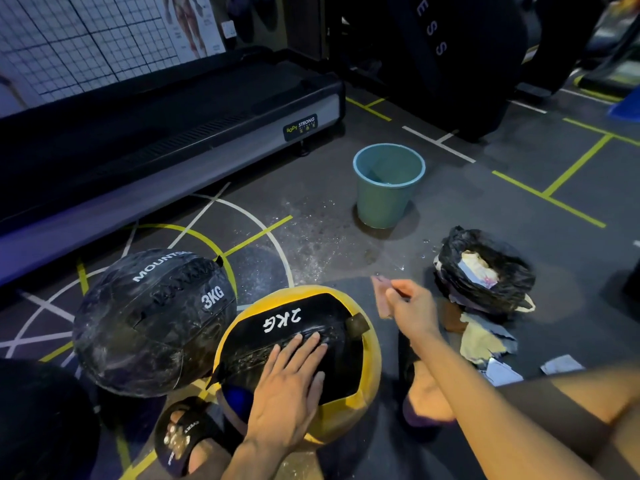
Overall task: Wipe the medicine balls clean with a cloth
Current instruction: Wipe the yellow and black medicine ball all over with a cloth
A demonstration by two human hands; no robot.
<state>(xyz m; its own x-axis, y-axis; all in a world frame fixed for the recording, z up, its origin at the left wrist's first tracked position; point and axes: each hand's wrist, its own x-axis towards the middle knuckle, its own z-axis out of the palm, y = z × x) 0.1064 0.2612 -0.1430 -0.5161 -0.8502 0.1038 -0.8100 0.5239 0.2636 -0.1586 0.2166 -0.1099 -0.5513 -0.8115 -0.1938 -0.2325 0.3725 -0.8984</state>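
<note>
A single head-worn wide-angle camera is looking forward and steeply down at the gym floor [450, 209]. It is sitting close above the yellow 2KG ball [367, 375] and both hands at the lower edge, while the bucket [388, 188] and treadmill [173, 126] are lying farther off. Straight lines are bending toward the frame's edges.

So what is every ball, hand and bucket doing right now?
2KG ball: on the floor, pressed by left hand.
3KG ball: on the floor, untouched, speckled.
Left hand: flat, fingers straight.
Right hand: pinching pink cloth.
Bucket: upright, open.
Black bag: open, stuff inside.
</note>
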